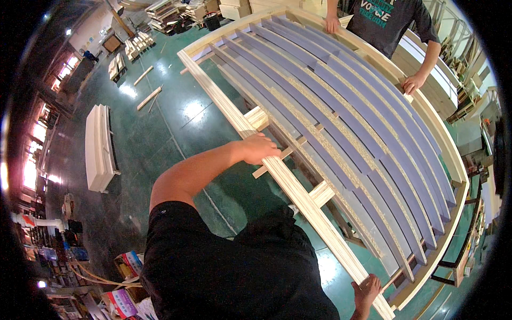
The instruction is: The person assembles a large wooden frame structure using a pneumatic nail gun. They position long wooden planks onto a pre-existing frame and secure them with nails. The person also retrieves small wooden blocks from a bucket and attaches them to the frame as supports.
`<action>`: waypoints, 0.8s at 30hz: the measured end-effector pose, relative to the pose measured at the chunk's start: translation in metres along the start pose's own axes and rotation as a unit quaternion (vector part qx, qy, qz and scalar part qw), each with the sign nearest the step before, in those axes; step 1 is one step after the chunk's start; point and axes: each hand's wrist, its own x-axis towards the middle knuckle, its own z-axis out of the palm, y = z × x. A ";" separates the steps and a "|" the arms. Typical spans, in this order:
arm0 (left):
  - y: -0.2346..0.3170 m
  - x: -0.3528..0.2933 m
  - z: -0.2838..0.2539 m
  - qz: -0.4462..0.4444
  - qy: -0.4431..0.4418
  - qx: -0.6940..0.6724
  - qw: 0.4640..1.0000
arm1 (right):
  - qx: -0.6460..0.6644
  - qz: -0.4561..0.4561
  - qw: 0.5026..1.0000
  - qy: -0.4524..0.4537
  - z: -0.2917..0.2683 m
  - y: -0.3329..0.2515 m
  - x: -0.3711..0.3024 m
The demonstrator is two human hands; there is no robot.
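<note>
A long pale wooden beam (298, 189) runs from the upper left to the lower right along the near side of a big frame. Midway along it, my left hand (258, 148) curls over the top with the arm stretched out. Closer to the beam's lower right end, my right hand (366, 290) grips it, fingers wrapped over the edge. Short wooden blocks (321, 194) join the beam's inner side. Within the frame, curved lilac-grey slats (341, 114) with chipboard-like edges lie in parallel rows.
Across the frame, a co-worker in a dark T-shirt (381, 26) rests both hands on its far rail (373, 50). A stack of long pale boards (98, 149) stands on the green floor at left. Loose wood strips (149, 98) lie beyond it. Boxes (120, 303) crowd the lower left.
</note>
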 end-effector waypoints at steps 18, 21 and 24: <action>-0.019 0.026 0.009 0.122 0.045 0.040 0.991 | -0.113 0.081 0.988 -0.072 0.031 0.008 -0.023; -0.031 0.023 0.007 0.163 0.028 0.016 0.986 | -0.133 0.054 0.986 -0.087 0.026 -0.019 -0.024; -0.078 -0.044 0.018 0.131 0.043 -0.001 0.990 | -0.133 -0.009 0.988 -0.077 0.031 -0.041 0.010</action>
